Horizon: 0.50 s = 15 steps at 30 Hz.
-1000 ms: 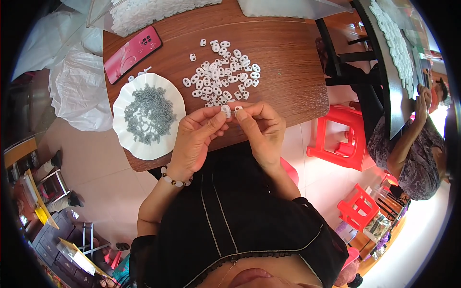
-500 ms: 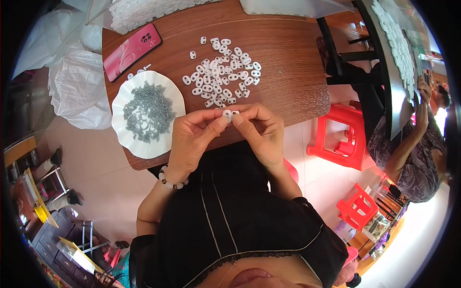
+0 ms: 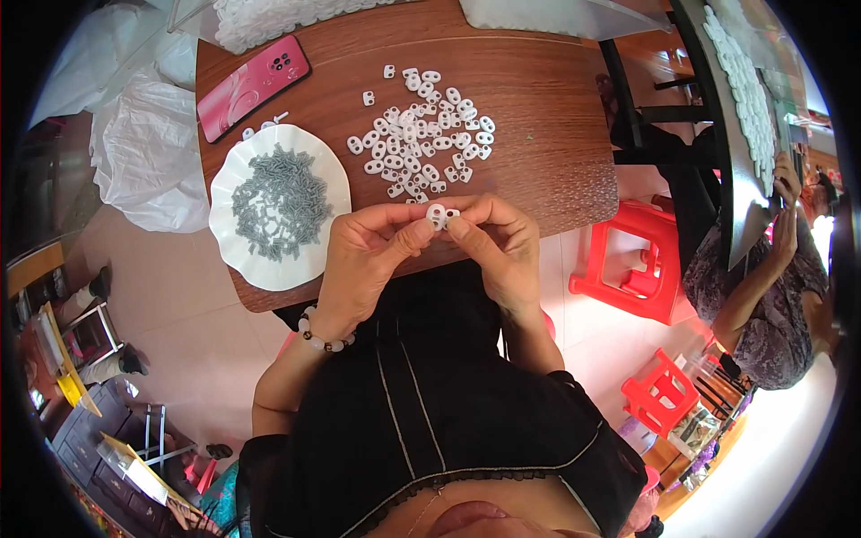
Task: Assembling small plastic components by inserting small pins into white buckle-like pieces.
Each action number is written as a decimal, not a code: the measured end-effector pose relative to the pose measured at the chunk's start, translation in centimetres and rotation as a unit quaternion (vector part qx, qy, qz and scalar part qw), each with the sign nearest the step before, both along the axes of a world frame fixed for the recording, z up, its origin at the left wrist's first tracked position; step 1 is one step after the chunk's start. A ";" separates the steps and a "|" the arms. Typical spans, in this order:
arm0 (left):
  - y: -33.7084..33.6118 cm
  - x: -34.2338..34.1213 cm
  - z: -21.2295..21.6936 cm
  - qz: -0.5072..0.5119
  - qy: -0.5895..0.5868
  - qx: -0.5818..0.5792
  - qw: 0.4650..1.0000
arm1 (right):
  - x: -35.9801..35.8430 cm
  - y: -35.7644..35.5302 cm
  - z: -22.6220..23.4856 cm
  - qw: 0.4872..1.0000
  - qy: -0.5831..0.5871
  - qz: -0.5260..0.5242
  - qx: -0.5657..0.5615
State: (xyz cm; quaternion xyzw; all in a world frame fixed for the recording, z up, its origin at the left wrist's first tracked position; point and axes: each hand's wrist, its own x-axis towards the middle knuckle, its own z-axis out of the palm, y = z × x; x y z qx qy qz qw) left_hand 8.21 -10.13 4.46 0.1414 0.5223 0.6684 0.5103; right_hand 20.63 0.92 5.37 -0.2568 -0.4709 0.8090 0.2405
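Just past the near edge of the wooden table, my left hand pinches an oval white plastic piece with two holes between thumb and index finger. My right hand is closed in a similar pinch on a smaller white piece, right up against the oval one. Fingertips cover part of both pieces; whether they are joined I cannot tell. Beyond my fingers lies a loose pile of similar white two-hole pieces. Left of my left hand, a white scalloped plate holds many small grey pins.
A pink phone lies at the table's far left, above the plate. Clear bins of white pieces stand along the back. Red plastic stools are on the right, near another person at a neighbouring table. A white plastic bag hangs left.
The view has shifted slightly. The oval piece between my left fingers has turned and shows both holes; the two pieces stay close together in my fingertips.
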 end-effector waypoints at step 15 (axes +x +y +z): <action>0.3 -0.2 0.7 0.001 0.007 0.009 1.000 | 0.1 0.0 -0.3 1.000 -0.016 -0.002 0.001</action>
